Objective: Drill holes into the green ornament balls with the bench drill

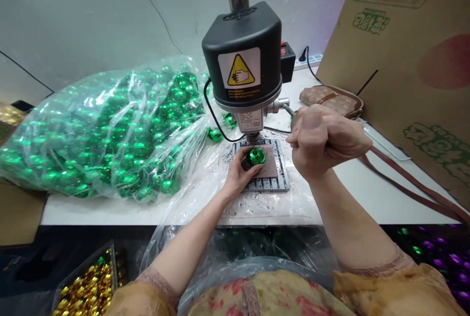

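Note:
A shiny green faceted ball (256, 156) sits under the head of a black bench drill press (242, 56). My left hand (240, 171) grips the ball between thumb and fingers, over a brown board (270, 164) on the slotted metal base (284, 179). Dark shavings lie scattered around the base. My right hand (323, 137) is closed around the press's feed lever (289, 109), off to the right of the machine. Most of the lever is hidden by the fingers.
A clear plastic bag (110, 125) of green balls fills the left of the white table (84, 211). Two loose green balls lie by its mouth. On the right are a small patterned handbag (330, 100) and a tall cardboard box (404, 61). Gold balls (86, 286) sit below left.

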`<state>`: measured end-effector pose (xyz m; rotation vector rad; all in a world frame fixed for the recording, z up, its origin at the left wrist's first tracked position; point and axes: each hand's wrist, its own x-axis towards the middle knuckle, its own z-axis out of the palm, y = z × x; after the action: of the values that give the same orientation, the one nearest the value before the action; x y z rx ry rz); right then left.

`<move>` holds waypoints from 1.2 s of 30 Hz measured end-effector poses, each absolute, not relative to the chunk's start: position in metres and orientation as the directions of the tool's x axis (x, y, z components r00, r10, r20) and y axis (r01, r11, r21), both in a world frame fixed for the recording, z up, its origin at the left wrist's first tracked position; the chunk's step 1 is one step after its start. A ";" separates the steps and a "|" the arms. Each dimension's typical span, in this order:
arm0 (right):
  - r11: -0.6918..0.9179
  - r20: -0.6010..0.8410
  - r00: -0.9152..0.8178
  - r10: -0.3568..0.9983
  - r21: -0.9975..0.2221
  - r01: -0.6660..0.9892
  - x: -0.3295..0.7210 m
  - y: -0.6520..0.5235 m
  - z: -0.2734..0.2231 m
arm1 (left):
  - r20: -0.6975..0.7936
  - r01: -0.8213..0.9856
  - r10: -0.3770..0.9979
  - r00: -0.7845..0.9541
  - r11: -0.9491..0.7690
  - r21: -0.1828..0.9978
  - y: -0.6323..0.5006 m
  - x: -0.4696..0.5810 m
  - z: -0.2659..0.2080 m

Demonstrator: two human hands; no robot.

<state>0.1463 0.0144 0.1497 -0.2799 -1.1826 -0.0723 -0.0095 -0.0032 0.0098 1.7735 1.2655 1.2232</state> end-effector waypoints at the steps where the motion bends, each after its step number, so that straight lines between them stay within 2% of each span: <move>1: 0.961 0.921 0.380 0.079 -0.172 0.216 0.147 0.014 0.149 | 0.323 0.352 0.940 0.107 -0.340 0.872 -0.003 -0.009 0.010; 7: 0.962 0.921 0.389 -0.007 -0.100 0.255 0.147 0.020 0.140 | 0.333 0.358 0.936 0.113 -0.351 0.865 -0.004 -0.009 0.011; 13: 0.977 0.956 0.292 0.011 -0.072 0.199 0.152 0.017 0.127 | 0.320 0.336 0.941 0.111 -0.338 0.879 -0.005 -0.008 0.012; 16: 0.968 0.933 0.349 0.085 -0.160 0.192 0.147 0.010 0.150 | 0.310 0.332 0.946 0.099 -0.325 0.886 -0.005 -0.009 0.010; 19: 0.903 0.855 0.435 0.284 -0.391 0.179 0.142 0.008 0.185 | 0.284 0.327 0.956 0.077 -0.293 0.898 -0.002 -0.008 0.008; 20: 0.896 0.841 0.439 0.316 -0.417 0.154 0.141 0.010 0.195 | 0.275 0.326 0.959 0.067 -0.282 0.902 -0.001 -0.007 0.008; 26: 0.911 0.852 0.408 0.328 -0.399 0.102 0.142 0.030 0.212 | 0.314 0.439 0.949 -0.038 -0.266 0.858 -0.033 -0.015 0.020; 28: 0.910 0.855 0.413 0.314 -0.395 0.127 0.142 0.032 0.210 | 0.303 0.518 0.946 0.116 -0.318 0.794 -0.061 -0.026 0.029; 30: 0.912 0.856 0.424 0.295 -0.385 0.142 0.141 0.032 0.209 | 0.208 0.592 0.895 0.394 -0.420 0.688 -0.090 -0.039 0.036; 32: 0.925 0.860 0.427 0.280 -0.361 0.119 0.141 0.031 0.210 | 0.090 0.625 0.799 0.595 -0.530 0.574 -0.112 -0.053 0.042; 34: 0.930 0.859 0.425 0.285 -0.355 0.093 0.141 0.030 0.210 | 0.040 0.644 0.758 0.651 -0.580 0.499 -0.119 -0.068 0.045; 36: 0.933 0.857 0.430 0.284 -0.350 0.082 0.142 0.031 0.209 | 0.108 0.689 0.805 0.583 -0.561 0.459 -0.108 -0.082 0.046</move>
<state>0.1418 0.0306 0.2095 -0.3662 -1.1256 0.1293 -0.0816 -0.1076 0.0455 2.4477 1.2091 0.4352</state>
